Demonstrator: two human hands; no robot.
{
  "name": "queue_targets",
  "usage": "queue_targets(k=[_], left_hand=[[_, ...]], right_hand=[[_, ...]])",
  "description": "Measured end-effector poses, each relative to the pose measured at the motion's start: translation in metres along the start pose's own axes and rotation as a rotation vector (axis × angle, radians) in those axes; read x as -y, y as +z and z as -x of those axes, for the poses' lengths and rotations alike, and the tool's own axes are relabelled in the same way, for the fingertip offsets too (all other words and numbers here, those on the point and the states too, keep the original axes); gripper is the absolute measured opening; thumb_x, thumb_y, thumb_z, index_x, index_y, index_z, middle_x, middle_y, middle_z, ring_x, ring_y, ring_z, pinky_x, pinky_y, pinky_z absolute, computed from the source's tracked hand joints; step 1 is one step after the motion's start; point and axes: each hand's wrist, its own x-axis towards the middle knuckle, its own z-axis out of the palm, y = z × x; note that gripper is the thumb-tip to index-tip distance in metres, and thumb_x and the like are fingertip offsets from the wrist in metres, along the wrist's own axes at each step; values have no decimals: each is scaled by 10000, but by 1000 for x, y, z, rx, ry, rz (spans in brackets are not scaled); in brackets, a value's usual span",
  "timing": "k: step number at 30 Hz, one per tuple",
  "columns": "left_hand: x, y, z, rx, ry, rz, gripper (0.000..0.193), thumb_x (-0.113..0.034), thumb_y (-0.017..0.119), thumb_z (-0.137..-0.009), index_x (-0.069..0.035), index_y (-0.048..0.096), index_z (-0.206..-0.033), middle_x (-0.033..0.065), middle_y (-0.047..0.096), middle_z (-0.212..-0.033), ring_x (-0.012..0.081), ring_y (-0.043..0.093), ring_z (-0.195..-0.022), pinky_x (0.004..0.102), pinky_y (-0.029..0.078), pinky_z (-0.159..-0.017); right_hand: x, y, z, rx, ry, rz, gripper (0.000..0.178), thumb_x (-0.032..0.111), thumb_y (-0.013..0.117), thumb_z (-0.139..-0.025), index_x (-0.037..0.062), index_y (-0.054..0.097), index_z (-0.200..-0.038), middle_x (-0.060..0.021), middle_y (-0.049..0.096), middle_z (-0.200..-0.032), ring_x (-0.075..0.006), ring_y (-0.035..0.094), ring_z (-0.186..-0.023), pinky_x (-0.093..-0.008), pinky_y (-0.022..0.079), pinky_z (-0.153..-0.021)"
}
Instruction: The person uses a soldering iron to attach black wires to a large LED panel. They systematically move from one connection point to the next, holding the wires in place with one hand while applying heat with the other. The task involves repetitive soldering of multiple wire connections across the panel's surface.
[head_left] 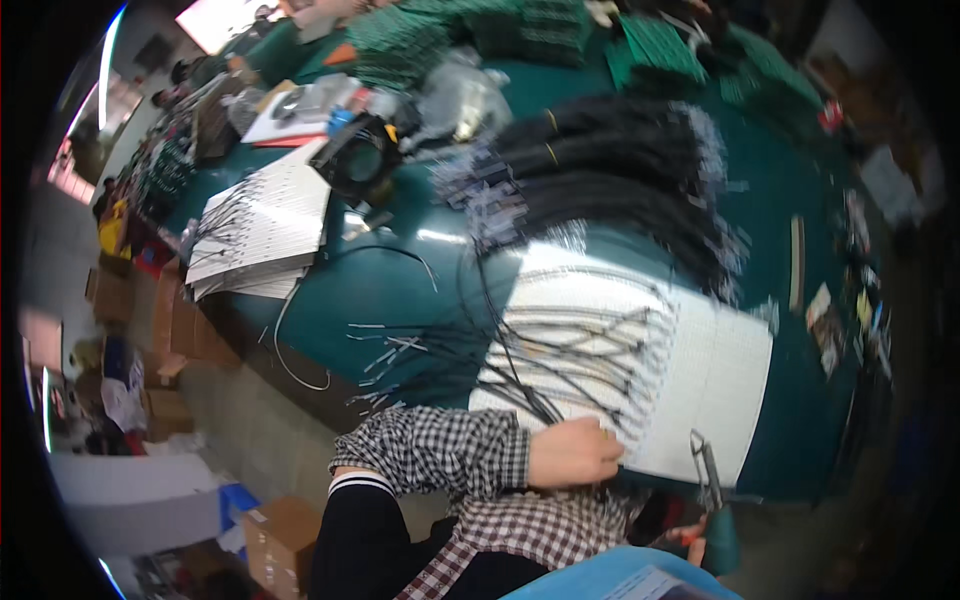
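Note:
My left hand [573,452] rests at the near edge of a white ridged board [720,370], its fingers curled closed. Whatever they pinch is hidden. Black cables [540,405] run down to the hand and pass beneath it. More thin black cables [560,345] lie across the board in rows, with pale tips sticking out past its left side. At the lower right, my right hand [693,540] is only partly visible, closed around a tool [712,480] with a pointed wire-loop tip, a grey shaft and a wide teal lower part.
Thick bundles of black cables [610,180] lie beyond the board on the green table [380,330]. To the left stands a stack of white boards [260,230] with cables, near a black round device [357,160]. Green stacked sheets [655,52] line the far side. Cardboard boxes [277,545] stand on the floor.

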Motion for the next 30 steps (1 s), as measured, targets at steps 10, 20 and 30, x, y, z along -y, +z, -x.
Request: queue_targets(k=[10,20,30], left_hand=[[-2,-13,-5,-128,-195,74,183,-129,628,-795,-85,598,-970,85,584,-887,286,632,-757,397,523,-659],[-5,-33,-15,-126,-228,-33,254,-17,752,-749,-76,651,-974,53,553,-916,257,571,-827,400,435,-705],[-16,-21,-39,78,-129,-112,139,-133,650,-764,-89,611,-889,44,533,-926,219,549,-849,357,414,-755]], right_hand=[[31,20,2,47,-64,154,502,239,628,-965,-95,543,-1329,-143,652,-1044,-252,649,-931,-422,556,-884],[37,29,7,74,-62,179,491,329,705,-928,-86,598,-1169,-152,656,-1031,-266,672,-954,-397,560,-849],[43,24,15,31,-60,222,521,415,632,-959,-84,597,-1102,-172,616,-944,-275,650,-898,-412,586,-789]])
